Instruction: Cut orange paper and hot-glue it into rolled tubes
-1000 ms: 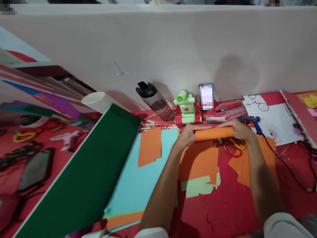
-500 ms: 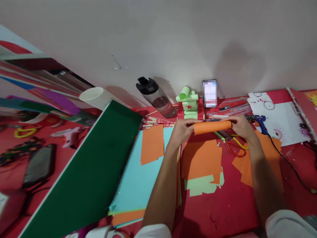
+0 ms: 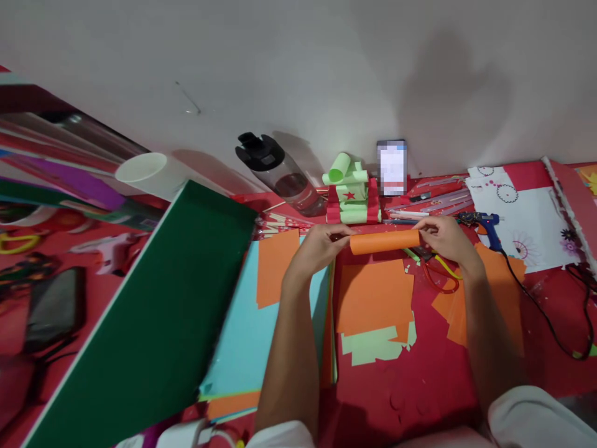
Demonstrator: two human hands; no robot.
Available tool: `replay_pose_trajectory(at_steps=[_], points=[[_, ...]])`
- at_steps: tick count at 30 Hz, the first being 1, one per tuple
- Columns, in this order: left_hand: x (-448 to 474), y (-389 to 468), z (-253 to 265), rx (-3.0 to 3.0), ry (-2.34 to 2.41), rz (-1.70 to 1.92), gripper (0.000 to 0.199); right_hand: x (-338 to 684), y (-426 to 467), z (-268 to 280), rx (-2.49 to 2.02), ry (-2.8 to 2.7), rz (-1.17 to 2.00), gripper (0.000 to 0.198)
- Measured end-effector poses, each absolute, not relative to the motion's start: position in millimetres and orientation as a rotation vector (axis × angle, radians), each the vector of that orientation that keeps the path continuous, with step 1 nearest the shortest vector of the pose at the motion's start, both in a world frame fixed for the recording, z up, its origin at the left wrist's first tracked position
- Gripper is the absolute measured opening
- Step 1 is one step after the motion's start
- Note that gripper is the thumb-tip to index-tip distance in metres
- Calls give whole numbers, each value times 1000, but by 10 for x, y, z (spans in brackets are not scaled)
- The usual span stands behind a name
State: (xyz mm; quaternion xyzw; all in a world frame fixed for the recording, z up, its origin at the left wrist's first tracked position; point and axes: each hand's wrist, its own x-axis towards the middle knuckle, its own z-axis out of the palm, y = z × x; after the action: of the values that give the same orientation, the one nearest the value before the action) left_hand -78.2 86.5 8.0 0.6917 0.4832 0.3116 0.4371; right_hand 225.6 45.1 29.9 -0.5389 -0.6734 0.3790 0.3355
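An orange paper roll (image 3: 385,242) is stretched level between my two hands, above the red table. Its left end is pinched by the fingers of my left hand (image 3: 321,247). At the other end, my right hand (image 3: 445,238) pinches the roll between thumb and fingers. Just behind the roll stands a small model of rolled green and red paper (image 3: 351,196) with a red star on its front. Orange paper pieces (image 3: 374,295) lie below the roll, over light green scraps (image 3: 373,348). Red-and-yellow scissors (image 3: 441,274) rest near my right hand, partly hidden.
A large green board (image 3: 140,323) leans at the left beside blue paper sheets (image 3: 242,330). A dark-lidded bottle (image 3: 289,180), a white cup (image 3: 144,171) and a phone (image 3: 392,168) stand along the wall. A blue glue gun (image 3: 489,230) with a cord lies right.
The view has shifted a little, so most things sit slightly further left. Both hands still hold the orange paper roll by its ends, with the fingertips nearer its edges.
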Motion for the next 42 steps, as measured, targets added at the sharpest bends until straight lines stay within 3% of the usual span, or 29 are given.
replay_pose_trajectory(at_steps=[4,9,16,21,25,35,42], points=[[-954,888,51,1765,1258,677,22,2151,459,236,-1449,-1870,1094,17],[-1121,891,39,1860,1386,554,24,2101,487,153,-1632,-1859,959,15],[-810,674,181,1892,1206,85,19,2175,491,88,-1731,-1880,896,16],[-367,502,184,2044,1178,-189,52,2179,500,20,-1777,-1894,830,15],[-232,457,185,2141,1214,-363,51,2154,496,17,-1825,-1881,821,11],[-237,448,126,2292,1116,-249,47,2105,474,46,-1793,-1875,864,15],[-361,528,269,2145,1031,-71,21,2088,482,23,-1670,-1912,926,18]])
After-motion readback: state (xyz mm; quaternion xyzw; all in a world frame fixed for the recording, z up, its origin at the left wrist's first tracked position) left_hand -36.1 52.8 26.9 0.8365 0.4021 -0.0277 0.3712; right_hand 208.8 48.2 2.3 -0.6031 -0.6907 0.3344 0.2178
